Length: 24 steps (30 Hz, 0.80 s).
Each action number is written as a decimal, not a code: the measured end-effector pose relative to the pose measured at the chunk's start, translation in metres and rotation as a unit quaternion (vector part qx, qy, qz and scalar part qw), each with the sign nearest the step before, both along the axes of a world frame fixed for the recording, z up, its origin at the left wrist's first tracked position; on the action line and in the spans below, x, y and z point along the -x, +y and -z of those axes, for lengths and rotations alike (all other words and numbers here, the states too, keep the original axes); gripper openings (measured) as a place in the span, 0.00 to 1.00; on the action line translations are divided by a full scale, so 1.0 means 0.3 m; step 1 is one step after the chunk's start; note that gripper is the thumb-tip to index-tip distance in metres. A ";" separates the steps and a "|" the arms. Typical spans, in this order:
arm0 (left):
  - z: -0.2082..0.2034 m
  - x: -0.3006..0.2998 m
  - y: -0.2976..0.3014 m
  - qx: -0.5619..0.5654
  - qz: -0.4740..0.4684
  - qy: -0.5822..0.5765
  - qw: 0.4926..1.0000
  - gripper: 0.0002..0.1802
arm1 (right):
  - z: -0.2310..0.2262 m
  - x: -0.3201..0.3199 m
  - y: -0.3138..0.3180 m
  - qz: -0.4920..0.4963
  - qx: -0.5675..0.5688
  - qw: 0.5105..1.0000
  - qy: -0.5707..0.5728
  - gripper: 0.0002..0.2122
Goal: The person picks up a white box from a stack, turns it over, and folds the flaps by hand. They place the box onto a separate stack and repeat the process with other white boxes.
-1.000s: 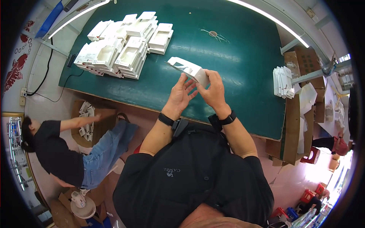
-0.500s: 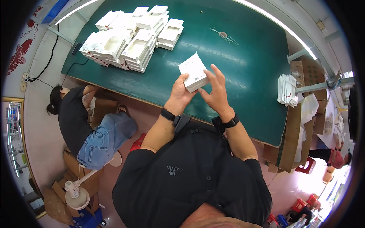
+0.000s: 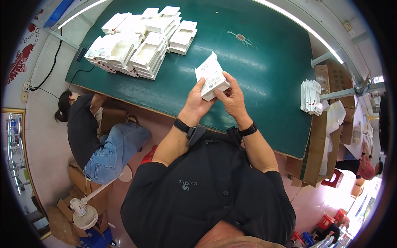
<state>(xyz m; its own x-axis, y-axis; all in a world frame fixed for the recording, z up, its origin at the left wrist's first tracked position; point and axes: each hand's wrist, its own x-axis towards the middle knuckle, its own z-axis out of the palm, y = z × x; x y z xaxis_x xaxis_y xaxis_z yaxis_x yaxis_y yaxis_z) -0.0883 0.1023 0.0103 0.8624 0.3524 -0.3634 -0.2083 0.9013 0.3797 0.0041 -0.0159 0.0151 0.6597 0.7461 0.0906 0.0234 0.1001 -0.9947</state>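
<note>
A white cardboard box (image 3: 211,74) with small print is held between both hands over the near part of the green table. My left hand (image 3: 197,100) grips its left side, thumb on the printed face. At the lower right corner, my right hand (image 3: 233,98) has its fingers and thumb closed on the box. A flap sticks up at the box's far end. To the far left stand several stacks of white boxes (image 3: 148,53) with recessed windows. At the table's right edge lies a pile of flat white cartons (image 3: 311,97).
The green table (image 3: 264,111) fills the middle. A seated person (image 3: 84,128) bends under its left side. Brown cardboard boxes (image 3: 324,153) stand off its right end. A white fan (image 3: 84,213) is at the lower left. A metal frame with a light tube (image 3: 304,29) runs along the right.
My right hand has come down from a spread pose and closed on the box's lower right corner. The box has tilted a little, showing more of its near end.
</note>
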 end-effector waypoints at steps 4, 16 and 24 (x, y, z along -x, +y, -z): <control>0.010 -0.004 0.000 -0.020 0.003 0.019 1.000 0.26 | 0.030 -0.002 0.021 0.031 -0.015 0.999 -0.016 0.29; 0.037 -0.010 0.032 0.019 0.002 0.016 1.000 0.25 | 0.047 -0.034 0.006 -0.054 -0.036 0.998 0.026 0.31; 0.016 -0.018 0.023 0.027 0.004 0.019 0.999 0.24 | 0.041 -0.046 0.010 -0.052 -0.047 0.996 0.047 0.29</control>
